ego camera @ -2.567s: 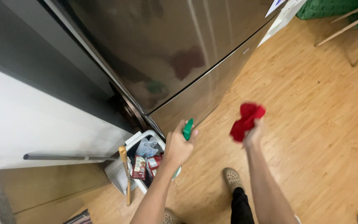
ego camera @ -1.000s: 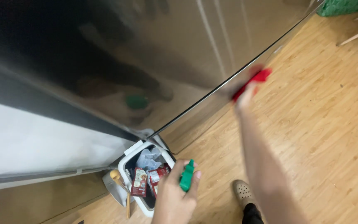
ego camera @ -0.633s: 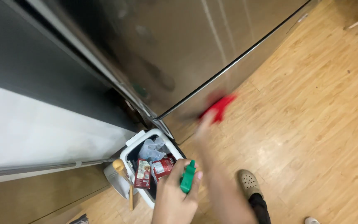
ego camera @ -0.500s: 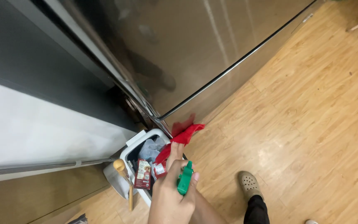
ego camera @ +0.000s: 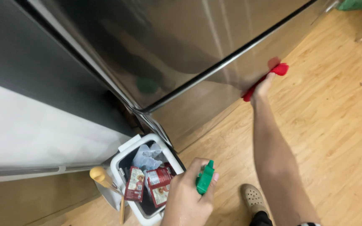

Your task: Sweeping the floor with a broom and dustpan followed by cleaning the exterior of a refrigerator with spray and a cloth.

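Overhead, the right hand (ego camera: pixel 263 87) sits at about two o'clock in the view, its arm stretched straight out from five o'clock, fingers clenched around a red cloth (ego camera: pixel 268 78) that is pressed flat against the lower panel of the stainless steel refrigerator (ego camera: pixel 177 37). Part of the cloth sticks out past the hand toward one o'clock. The left hand (ego camera: pixel 188 196) is low at six o'clock, bent back toward the body, its fingers wrapped around the green spray bottle (ego camera: pixel 205 178); only the bottle's green top shows above the knuckles, and it tilts toward one o'clock.

Just at nine o'clock from that hand stands a white-rimmed trash bin (ego camera: pixel 124 155), open, against the refrigerator's corner. Inside lie two flat red packets (ego camera: pixel 147 186) with pale pictures on their faces, side by side, and above them a crumpled clear plastic wrapper (ego camera: pixel 146 157). A tan shoe (ego camera: pixel 253 197) rests on the wooden floor (ego camera: pixel 336 125) at five o'clock.
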